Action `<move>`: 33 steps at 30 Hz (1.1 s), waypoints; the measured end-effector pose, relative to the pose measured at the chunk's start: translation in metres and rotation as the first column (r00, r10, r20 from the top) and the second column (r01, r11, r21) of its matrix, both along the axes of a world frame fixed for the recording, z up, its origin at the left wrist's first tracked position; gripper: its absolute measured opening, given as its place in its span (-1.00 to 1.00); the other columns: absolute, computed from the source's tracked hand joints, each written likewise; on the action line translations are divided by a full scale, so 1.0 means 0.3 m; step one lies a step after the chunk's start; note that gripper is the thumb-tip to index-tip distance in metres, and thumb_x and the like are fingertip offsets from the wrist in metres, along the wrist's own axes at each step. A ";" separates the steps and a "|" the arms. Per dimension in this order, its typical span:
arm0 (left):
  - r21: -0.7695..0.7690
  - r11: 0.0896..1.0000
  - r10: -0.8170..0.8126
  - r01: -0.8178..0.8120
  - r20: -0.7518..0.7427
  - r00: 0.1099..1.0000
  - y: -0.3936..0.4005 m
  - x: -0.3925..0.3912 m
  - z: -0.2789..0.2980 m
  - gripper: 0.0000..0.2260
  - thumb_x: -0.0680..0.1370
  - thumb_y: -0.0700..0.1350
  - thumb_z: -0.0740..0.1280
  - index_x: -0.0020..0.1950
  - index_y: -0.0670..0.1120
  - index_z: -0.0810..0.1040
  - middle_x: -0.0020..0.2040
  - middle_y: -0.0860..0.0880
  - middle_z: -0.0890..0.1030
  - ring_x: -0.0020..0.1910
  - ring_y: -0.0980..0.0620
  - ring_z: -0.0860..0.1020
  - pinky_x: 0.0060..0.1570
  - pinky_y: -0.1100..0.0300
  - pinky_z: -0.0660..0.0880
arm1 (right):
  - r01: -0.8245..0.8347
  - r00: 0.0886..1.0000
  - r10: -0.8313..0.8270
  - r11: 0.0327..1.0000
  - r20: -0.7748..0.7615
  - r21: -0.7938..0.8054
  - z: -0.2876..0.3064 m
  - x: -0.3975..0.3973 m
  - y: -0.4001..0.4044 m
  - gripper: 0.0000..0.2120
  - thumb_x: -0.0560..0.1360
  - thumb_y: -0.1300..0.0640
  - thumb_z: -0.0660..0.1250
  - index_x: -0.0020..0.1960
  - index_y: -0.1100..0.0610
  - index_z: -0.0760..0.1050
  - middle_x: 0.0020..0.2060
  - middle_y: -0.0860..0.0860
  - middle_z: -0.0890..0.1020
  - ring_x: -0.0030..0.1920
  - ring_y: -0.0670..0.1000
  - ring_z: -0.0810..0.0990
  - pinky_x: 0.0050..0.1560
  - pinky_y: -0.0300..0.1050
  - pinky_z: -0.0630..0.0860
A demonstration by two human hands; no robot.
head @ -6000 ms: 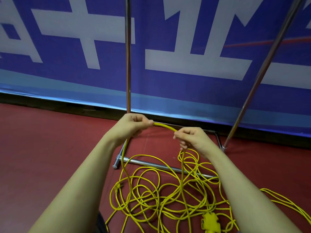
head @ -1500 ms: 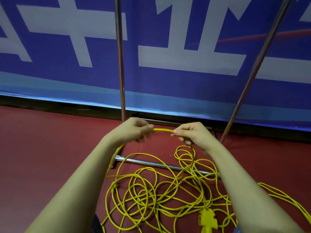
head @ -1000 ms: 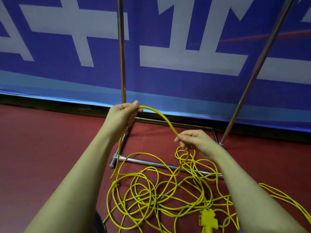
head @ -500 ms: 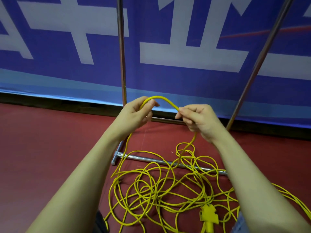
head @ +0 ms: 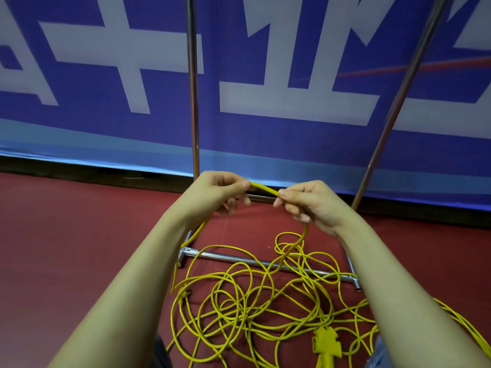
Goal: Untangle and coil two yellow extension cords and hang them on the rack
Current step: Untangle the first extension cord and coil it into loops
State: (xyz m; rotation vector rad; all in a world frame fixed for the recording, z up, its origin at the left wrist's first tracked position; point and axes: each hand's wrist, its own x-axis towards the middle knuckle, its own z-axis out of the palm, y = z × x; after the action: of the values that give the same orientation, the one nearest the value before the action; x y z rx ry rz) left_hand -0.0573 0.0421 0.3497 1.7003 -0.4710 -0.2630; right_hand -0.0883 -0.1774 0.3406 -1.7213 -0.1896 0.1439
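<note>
both hands' fingers (head: 245,185) pinch a thin yellow cord (head: 264,187); the rest lies tangled.

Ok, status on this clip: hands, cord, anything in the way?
Left hand and right hand both pinch one yellow cord. Rest tangled on floor, nothing coiled. Strands drape over rack base bar.

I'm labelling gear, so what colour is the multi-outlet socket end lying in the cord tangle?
Yellow, matching the cord; the chunky plastic socket block shows only in the head view.
</note>
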 end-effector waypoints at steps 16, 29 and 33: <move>-0.251 0.914 0.261 -0.319 -0.239 0.935 0.057 -0.008 -0.044 -0.83 0.61 -0.22 0.25 -0.13 -0.19 0.59 -0.37 -0.04 0.55 -0.44 0.08 0.41 -0.43 0.30 0.33 | 0.236 0.971 -0.226 0.953 -0.073 0.191 -0.114 -0.025 0.028 -0.83 0.61 0.23 0.14 -0.09 0.21 0.47 -0.59 -0.11 0.25 -0.58 -0.16 0.14 -0.56 -0.34 0.10; 0.032 0.995 0.099 -0.099 0.022 0.995 -0.043 -0.036 -0.024 -0.79 0.60 -0.12 0.31 -0.22 -0.11 0.57 -0.52 0.11 0.38 -0.52 0.15 0.29 -0.49 0.30 0.22 | 0.189 0.974 -0.192 0.981 0.117 0.033 0.010 -0.026 0.109 -0.88 0.52 0.23 0.33 -0.20 0.16 0.52 -0.58 -0.04 0.42 -0.61 -0.11 0.24 -0.56 -0.29 0.16; -0.168 0.965 0.201 -0.203 -0.028 0.979 -0.072 0.027 -0.043 -0.78 0.61 -0.15 0.28 -0.21 -0.14 0.58 -0.52 0.11 0.29 -0.55 0.17 0.20 -0.55 0.32 0.13 | 0.071 0.996 -0.069 0.997 0.055 -0.028 -0.072 0.022 0.055 -0.75 0.60 0.13 0.20 -0.16 0.20 0.55 -0.50 -0.01 0.48 -0.47 -0.08 0.43 -0.34 -0.26 0.39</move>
State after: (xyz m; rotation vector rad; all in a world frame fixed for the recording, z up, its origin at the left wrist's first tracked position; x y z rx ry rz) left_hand -0.0492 0.0203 0.3368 1.5647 -0.2999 -0.0808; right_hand -0.0816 -0.1608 0.3190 -1.7601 -0.1677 0.0485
